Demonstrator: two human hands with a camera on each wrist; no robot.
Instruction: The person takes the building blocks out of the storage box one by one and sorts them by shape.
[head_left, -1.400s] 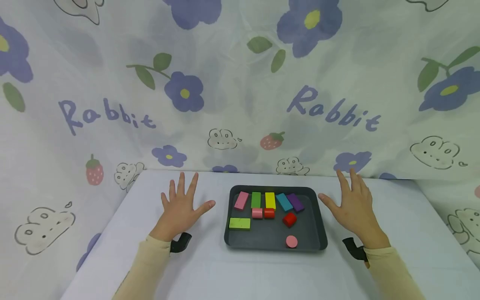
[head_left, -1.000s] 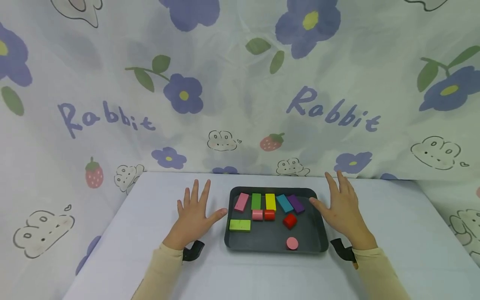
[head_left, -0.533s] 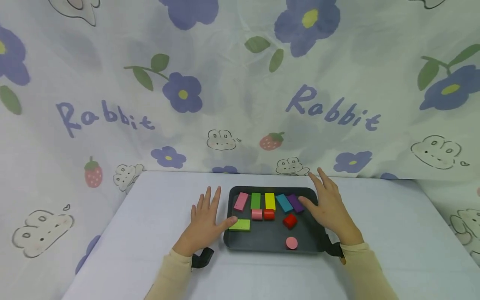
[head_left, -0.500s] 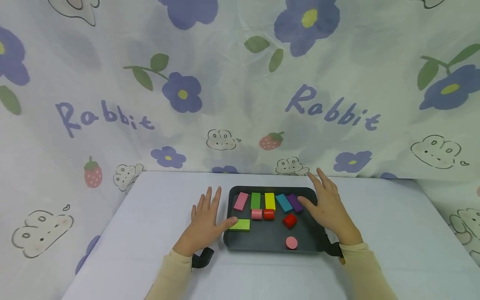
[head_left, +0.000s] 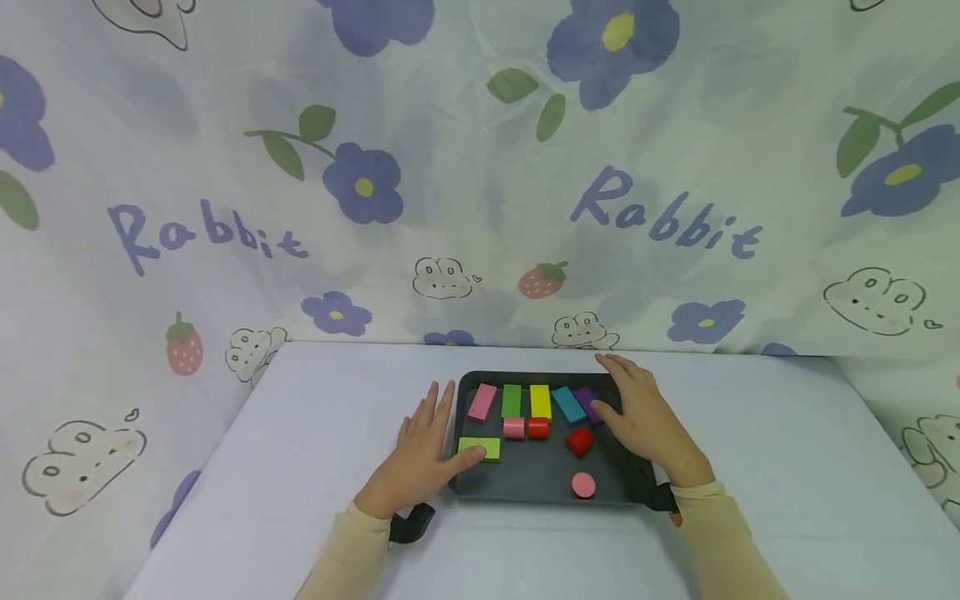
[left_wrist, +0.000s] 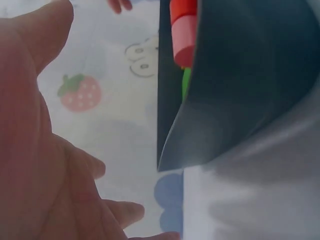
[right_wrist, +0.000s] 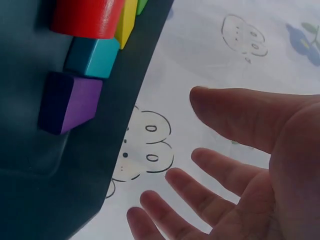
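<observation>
A dark grey tray [head_left: 525, 487] lies on the white table with small coloured blocks in it. My left hand [head_left: 412, 462] hovers at its left side, fingers spread, the thumb crossing in front of the lime green block [head_left: 472, 444]. Over the right side is my right hand [head_left: 648, 421], also spread and holding nothing, its thumb near the purple block [head_left: 585, 400]. Both wrist views show a gap between hand and tray. Along the back are a pink block [head_left: 482, 402], a green block [head_left: 512, 402], a yellow block [head_left: 540, 402] and a blue block [head_left: 569, 405].
Mid-tray sit a pink cylinder [head_left: 513, 428], a red cylinder [head_left: 538, 427] and another red piece [head_left: 580, 442]. A round pink piece [head_left: 583, 485] is near the front rim. Behind the table [head_left: 787, 467] hangs a printed cloth [head_left: 465, 167].
Both hands have moved inward from either side toward the tray, the left to the right and the right to the left. The tray and blocks stay where they were.
</observation>
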